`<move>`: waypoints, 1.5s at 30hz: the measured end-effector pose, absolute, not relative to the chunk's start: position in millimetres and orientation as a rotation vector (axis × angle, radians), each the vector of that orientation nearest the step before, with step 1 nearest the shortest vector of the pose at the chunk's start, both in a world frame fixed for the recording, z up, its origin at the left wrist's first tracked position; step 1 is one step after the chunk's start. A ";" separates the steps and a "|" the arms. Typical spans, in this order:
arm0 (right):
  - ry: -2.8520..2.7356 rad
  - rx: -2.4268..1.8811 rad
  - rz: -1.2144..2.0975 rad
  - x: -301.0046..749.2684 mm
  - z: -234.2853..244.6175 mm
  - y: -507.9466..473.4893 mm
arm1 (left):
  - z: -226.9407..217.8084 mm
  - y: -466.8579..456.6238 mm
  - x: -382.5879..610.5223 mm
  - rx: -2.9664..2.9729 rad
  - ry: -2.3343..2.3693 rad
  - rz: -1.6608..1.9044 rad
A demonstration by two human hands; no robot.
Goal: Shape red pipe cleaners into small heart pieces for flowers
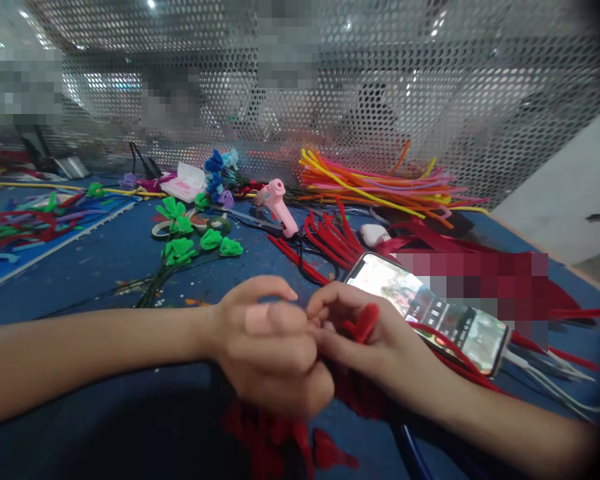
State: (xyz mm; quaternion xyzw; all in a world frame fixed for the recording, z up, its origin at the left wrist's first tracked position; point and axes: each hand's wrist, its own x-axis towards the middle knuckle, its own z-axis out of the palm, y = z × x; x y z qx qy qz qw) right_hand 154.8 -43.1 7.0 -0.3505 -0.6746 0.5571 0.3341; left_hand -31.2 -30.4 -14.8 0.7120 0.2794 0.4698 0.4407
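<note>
At the far left of the blue bench (130,260) lies a loose heap of red, green and purple pipe cleaners (25,223). Next come the green flowers (185,243) on dark stems, with a small bunch of blue flowers (217,175) behind them. The left hand (273,347) is curled at the middle of the view, its grip pressed together, thumb and forefinger pinching the red pipe-cleaner piece (363,323) where it meets the other hand. Beyond it a pink glue gun (279,203) lies on the bench, beside a bundle of red pipe cleaners (330,240). The right hand (365,337) touches the left, fingers closed around the same red piece, whose looped end shows above its knuckles. More red petal shapes (330,453) lie beneath both hands. Just right of that hand a lit phone (433,310) leans on the bench, and behind it a stack of orange, yellow and pink pipe cleaners (380,183) lies against the perforated screen (430,80)
</note>
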 end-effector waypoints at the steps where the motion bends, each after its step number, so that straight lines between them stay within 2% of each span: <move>1: -1.723 -0.923 1.494 154.3 6.8 -41.7 | -11.8 -31.5 -28.9 1.833 0.703 1.166; 6: -1.711 -0.967 1.703 154.5 5.4 -33.3 | 2.2 -27.6 -15.5 2.127 0.753 1.025; 14: -1.974 -0.984 1.870 158.6 6.6 -25.8 | 5.3 -14.0 -13.1 1.683 0.757 0.864; 20: -2.017 -0.943 2.008 157.7 13.1 -26.2 | 7.0 -13.6 -11.3 1.619 0.684 0.776; 35: -2.056 -1.033 1.839 154.7 12.1 -30.6 | 3.6 -13.8 -13.7 1.597 0.677 0.896; 45: -2.038 -1.027 1.420 153.5 4.9 -35.2 | 1.5 -11.0 -10.0 1.384 0.657 0.989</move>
